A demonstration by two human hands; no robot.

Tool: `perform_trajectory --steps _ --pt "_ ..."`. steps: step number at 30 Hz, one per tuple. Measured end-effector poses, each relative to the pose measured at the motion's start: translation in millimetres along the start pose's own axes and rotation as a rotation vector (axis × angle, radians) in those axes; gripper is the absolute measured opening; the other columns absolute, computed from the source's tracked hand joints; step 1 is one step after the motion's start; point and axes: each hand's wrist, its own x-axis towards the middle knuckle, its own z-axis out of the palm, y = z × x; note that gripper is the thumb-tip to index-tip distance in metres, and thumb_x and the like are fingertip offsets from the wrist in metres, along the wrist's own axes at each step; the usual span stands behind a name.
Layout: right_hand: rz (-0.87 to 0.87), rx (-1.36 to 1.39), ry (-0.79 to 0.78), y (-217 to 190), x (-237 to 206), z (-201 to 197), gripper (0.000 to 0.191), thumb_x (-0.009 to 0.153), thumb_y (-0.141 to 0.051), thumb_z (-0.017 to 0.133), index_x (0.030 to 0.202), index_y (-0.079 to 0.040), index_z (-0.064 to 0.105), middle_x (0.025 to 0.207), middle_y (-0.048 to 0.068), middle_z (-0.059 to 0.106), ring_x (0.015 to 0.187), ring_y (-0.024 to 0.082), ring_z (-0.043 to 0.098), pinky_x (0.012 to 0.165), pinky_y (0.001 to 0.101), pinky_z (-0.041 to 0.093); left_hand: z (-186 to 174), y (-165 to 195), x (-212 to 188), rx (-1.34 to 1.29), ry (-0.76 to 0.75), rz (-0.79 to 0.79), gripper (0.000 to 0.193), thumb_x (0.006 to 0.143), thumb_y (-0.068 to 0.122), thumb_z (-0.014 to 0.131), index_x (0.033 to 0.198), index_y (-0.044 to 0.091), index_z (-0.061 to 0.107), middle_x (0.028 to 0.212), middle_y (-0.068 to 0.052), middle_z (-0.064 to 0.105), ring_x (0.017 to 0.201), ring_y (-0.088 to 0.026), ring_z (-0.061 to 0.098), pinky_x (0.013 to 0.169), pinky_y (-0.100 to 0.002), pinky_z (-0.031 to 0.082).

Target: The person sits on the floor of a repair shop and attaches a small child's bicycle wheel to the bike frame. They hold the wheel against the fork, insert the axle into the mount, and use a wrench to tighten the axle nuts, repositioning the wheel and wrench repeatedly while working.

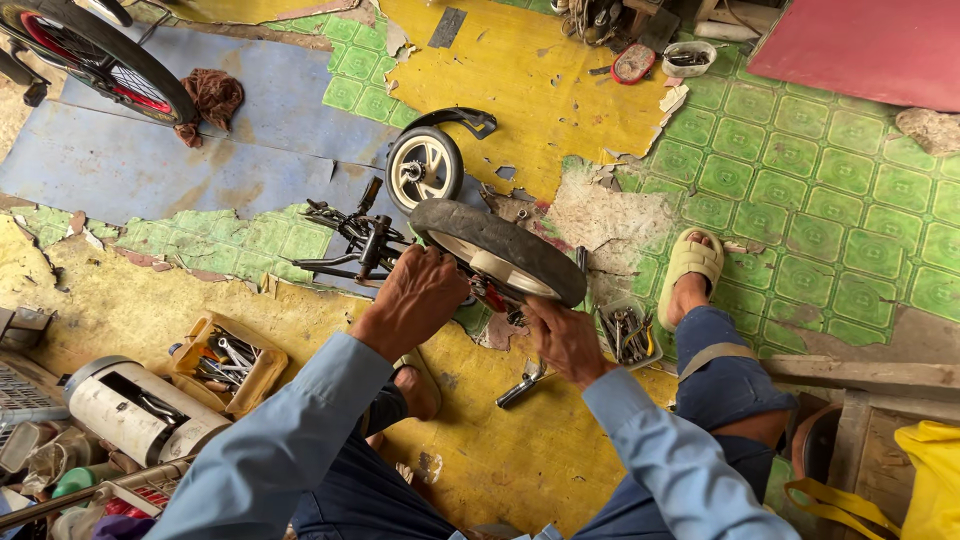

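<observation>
A small bicycle lies upside down on the floor, its black-tyred wheel [500, 248] with a white rim raised towards me. My left hand [415, 298] grips the frame beside that wheel, near the black handlebar [350, 235]. My right hand [562, 338] is closed at the wheel's lower edge by the red hub parts; what it holds is hidden. A second small wheel [424, 166] with a black mudguard lies just beyond. A metal wrench [520, 385] rests on the floor below my right hand.
A yellow tray of tools [228, 368] sits at the left, a small tray of tools [628, 335] by my sandalled foot [690, 270]. A white cylinder [135, 410] lies lower left. A large bicycle wheel [95, 55] and brown rag [212, 98] are upper left. Wooden planks [860, 375] lie right.
</observation>
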Motion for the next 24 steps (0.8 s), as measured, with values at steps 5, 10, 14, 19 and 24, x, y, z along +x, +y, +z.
perform_trajectory --steps 5,10,14,19,24 --pt "0.052 -0.018 0.022 9 -25 -10 0.015 0.099 -0.018 0.066 0.109 -0.007 0.070 0.085 0.018 0.074 0.067 0.035 0.072 0.056 0.0429 0.056 7 2 -6 -0.068 0.044 -0.023 0.008 0.083 0.012 0.068 0.076 0.012 0.072 0.081 -0.005 0.063 0.084 -0.024 0.062 0.073 -0.039 0.046" --pt "0.045 -0.076 -0.074 16 -31 -21 0.010 0.099 -0.016 0.064 0.102 -0.007 0.067 0.074 0.016 0.068 0.060 0.036 0.066 0.051 0.0464 0.049 15 -2 -9 -0.171 0.087 -0.041 0.006 0.083 0.012 0.068 0.079 0.013 0.073 0.085 -0.006 0.064 0.090 -0.025 0.063 0.081 -0.040 0.046" --pt "0.068 -0.133 -0.142 11 -26 -25 0.011 0.098 -0.017 0.064 0.091 -0.008 0.064 0.069 0.015 0.067 0.057 0.036 0.065 0.049 0.0471 0.048 16 -5 -13 -0.225 0.162 -0.039 0.004 0.080 0.013 0.070 0.077 0.013 0.074 0.084 -0.007 0.065 0.091 -0.026 0.063 0.083 -0.042 0.045" --pt "0.024 -0.236 -0.167 -3 -18 -27 0.013 0.095 -0.016 0.065 0.086 -0.007 0.063 0.065 0.015 0.065 0.056 0.037 0.065 0.049 0.0485 0.048 10 3 -13 -0.239 0.006 -0.078 0.008 0.084 0.012 0.071 0.077 0.013 0.074 0.076 -0.007 0.064 0.079 -0.025 0.064 0.077 -0.041 0.044" --pt "0.027 -0.327 -0.241 -12 0 -26 0.016 0.095 -0.017 0.066 0.082 -0.007 0.065 0.059 0.018 0.065 0.053 0.039 0.067 0.047 0.0497 0.050 12 8 -22 -0.307 -0.034 -0.063 0.011 0.083 0.008 0.070 0.074 0.013 0.073 0.067 -0.008 0.060 0.069 -0.026 0.063 0.070 -0.041 0.041"
